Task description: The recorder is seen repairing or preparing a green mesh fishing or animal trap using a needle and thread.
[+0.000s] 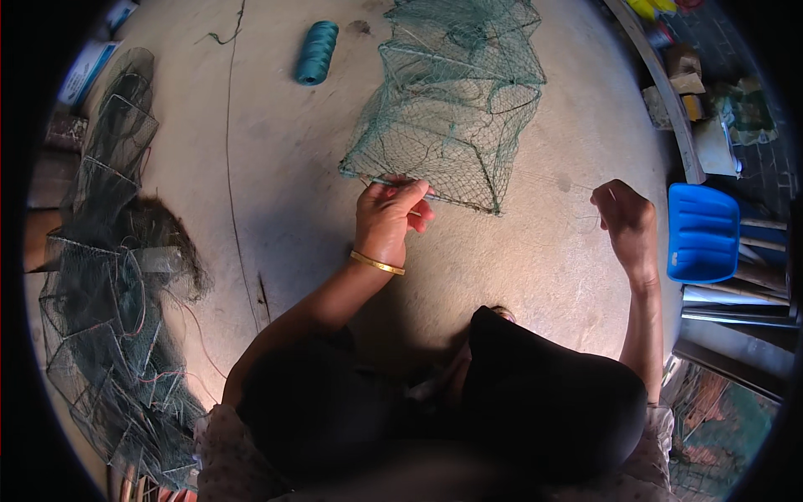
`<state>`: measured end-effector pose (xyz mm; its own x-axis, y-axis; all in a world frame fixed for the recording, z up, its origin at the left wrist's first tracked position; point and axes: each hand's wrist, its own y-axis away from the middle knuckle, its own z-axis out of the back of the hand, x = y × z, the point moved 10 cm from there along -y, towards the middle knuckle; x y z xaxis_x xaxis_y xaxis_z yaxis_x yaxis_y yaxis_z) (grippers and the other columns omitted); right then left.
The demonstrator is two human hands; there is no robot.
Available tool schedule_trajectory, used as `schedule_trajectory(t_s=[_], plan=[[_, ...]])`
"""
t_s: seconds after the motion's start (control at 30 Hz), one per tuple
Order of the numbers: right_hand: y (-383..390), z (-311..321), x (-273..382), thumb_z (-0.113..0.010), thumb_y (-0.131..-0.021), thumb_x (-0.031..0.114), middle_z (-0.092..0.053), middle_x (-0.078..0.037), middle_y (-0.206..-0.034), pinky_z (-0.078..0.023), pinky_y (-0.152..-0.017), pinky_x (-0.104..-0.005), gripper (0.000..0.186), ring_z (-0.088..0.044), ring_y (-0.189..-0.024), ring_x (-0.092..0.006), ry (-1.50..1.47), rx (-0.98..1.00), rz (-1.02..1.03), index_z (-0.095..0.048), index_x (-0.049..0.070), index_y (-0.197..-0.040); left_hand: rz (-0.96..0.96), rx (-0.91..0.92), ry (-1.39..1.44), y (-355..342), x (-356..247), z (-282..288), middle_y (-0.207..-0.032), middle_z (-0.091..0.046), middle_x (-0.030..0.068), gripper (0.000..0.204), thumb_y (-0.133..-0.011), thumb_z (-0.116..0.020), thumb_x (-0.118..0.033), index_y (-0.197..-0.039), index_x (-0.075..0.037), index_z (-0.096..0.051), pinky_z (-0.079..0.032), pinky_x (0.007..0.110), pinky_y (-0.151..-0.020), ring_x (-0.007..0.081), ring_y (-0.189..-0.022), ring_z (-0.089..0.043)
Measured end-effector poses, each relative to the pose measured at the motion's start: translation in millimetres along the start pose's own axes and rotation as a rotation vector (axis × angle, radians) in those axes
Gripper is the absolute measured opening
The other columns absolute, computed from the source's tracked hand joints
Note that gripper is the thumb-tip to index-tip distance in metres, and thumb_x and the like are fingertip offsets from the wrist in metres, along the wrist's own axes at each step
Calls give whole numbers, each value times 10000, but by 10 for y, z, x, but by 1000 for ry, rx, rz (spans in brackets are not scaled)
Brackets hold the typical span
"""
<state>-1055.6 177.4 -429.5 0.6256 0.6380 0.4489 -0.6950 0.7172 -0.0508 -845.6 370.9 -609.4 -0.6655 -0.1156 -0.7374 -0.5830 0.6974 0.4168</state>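
A green mesh fishing trap (452, 125) with thin frame rods stretches away from me over the floor. My left hand (389, 219), with a gold bangle at the wrist, is closed on the rod along the trap's near edge, fingers pinched around it. Off to the right, apart from the netting, my right hand (626, 224) is raised with its fingertips pressed together. Fine thread (544, 177), very faint, runs between the trap and these fingertips. Whether a needle is also in them I cannot make out. Beyond my left hand lies a spool of teal twine (317, 53).
A heap of dark netting traps (117, 335) fills the left side. Along the floor runs a long dark cord (231, 167). A blue plastic stool or chair seat (703, 233), a wooden plank (661, 84) and stacked poles (757, 268) stand at right. My knees are close below.
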Motion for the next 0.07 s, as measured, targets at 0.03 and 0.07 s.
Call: schedule_trajectory(t_s=[0.03,0.07], plan=[[-45,119,-19,-654,-874,70,-604,-85,-602,-445,-517,-276,87,-545,-516,-115,107,-86,137,-660,22,-801,5,7,-12,-8,30,-11,-847,-679,102,90,-894,-664,-78,-898,-57,-576,-436,279,-486,147,-586,-600],[-112,154,-18,-655,-886,80,-646,-97,-642,-458,-524,-283,93,-583,-531,-163,189,-74,180,-670,31,-809,-6,12,-18,-14,28,20,-856,-684,103,96,-899,-664,-87,-924,-46,-580,-435,280,-482,152,-600,-611]])
